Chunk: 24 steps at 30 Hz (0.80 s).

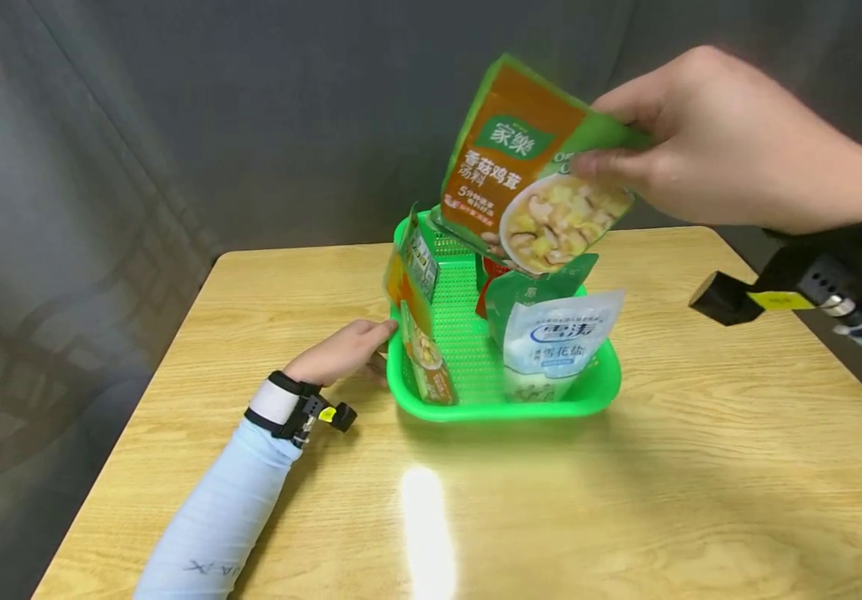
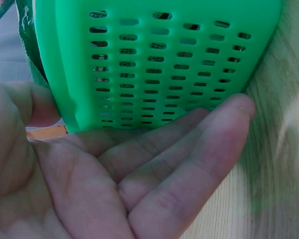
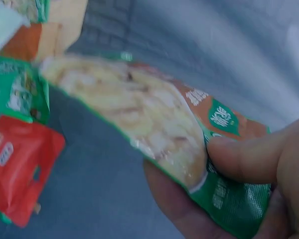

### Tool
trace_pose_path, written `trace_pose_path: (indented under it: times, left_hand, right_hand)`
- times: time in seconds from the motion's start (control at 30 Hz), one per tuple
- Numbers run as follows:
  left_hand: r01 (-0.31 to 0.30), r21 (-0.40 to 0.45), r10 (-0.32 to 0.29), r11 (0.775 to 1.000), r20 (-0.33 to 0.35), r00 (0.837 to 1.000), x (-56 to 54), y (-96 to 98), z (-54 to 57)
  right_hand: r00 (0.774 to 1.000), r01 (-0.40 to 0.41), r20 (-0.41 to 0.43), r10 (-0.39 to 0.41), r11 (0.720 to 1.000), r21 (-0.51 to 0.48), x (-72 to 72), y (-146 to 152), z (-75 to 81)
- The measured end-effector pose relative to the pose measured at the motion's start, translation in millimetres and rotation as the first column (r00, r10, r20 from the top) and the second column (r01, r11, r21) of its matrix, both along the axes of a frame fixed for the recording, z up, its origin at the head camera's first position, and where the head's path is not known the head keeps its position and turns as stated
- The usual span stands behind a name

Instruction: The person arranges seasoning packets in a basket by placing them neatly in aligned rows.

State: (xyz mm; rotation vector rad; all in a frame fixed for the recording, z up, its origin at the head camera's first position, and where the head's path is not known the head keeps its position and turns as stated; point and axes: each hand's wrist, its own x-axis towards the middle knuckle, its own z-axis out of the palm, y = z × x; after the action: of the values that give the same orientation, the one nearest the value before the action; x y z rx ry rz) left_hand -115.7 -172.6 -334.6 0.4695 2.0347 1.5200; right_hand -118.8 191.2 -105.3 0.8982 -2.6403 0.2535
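Observation:
Raised over the basket, my right hand (image 1: pixel 731 142) pinches a brown-and-green soup mix packet (image 1: pixel 509 171) by its corner, thumb on the front. The packet hangs tilted and overlaps the basket's far part in the head view. My left hand (image 1: pixel 348 354) is at the left side of the green plastic basket (image 1: pixel 506 411). In the left wrist view, its thumb (image 2: pixel 42 107) lies at the rim while the other fingers extend along the perforated outer wall. A white salt bag (image 1: pixel 558 342) and a green pouch (image 1: pixel 509 296) stand at the basket's right side.
Another soup packet (image 1: pixel 431 362) leans on the basket's left wall, with a dark green pouch (image 1: pixel 419 254) behind it. A red packet (image 3: pixel 22 169) shows beside the green pouch. The wooden table (image 1: pixel 288 292) ends at a dark grey cloth (image 1: pixel 311 125).

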Motion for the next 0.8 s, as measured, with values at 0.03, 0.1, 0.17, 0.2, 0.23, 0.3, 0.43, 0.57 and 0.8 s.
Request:
trace_pose_path:
  times: [0.03, 0.1, 0.17, 0.2, 0.23, 0.3, 0.43, 0.57, 0.8]
  left_hand:
    - [0.001, 0.0, -0.001, 1.0, -0.001, 1.0, -0.3, 0.3, 0.5]
    - [0.0, -0.004, 0.0, 1.0, -0.003, 1.0, -0.8, 1.1, 1.3]
    - [-0.003, -0.012, 0.003, 1.0, -0.004, 1.0, -1.3, 2.0, 1.6]
    - [-0.003, -0.014, 0.003, 1.0, -0.005, 1.0, -1.5, 2.4, 1.9]
    - [-0.004, -0.018, 0.004, 1.0, -0.006, 1.0, -1.6, 3.0, 2.0]
    - [-0.001, -0.019, 0.001, 1.0, -0.008, 1.0, -1.8, 4.1, 1.9]
    - [0.005, -0.015, -0.006, 1.0, -0.013, 1.0, -1.8, 4.9, 1.9]
    - [0.007, -0.006, -0.007, 1.0, -0.008, 1.0, -1.2, 3.9, 3.1]
    - [0.001, 0.004, -0.001, 1.0, 0.002, 1.0, 1.2, 1.9, 5.2]
  right_hand:
    - [1.0, -0.029, -0.001, 0.029, 0.999, -0.013, 0.8, -4.6, -2.9]
    - [0.998, -0.064, 0.007, 0.065, 0.997, -0.033, 10.0, -19.0, -6.8]
    - [0.995, -0.076, 0.05, 0.081, 0.993, -0.086, 23.9, -35.3, -8.6]
    - [0.994, -0.087, 0.058, 0.093, 0.992, -0.093, 29.9, -40.8, -10.5]
    - [0.993, -0.092, 0.059, 0.098, 0.991, -0.093, 35.9, -45.6, -13.0]
    - [0.992, -0.1, 0.07, 0.108, 0.99, -0.1, 47.3, -52.3, -16.9]
    - [0.987, -0.128, 0.078, 0.137, 0.986, -0.109, 60.6, -53.2, -26.6]
    - [0.981, -0.166, 0.085, 0.176, 0.979, -0.117, 64.3, -46.7, -39.9]
    - [0.953, -0.27, 0.113, 0.28, 0.958, -0.095, 73.4, -49.8, -55.7]
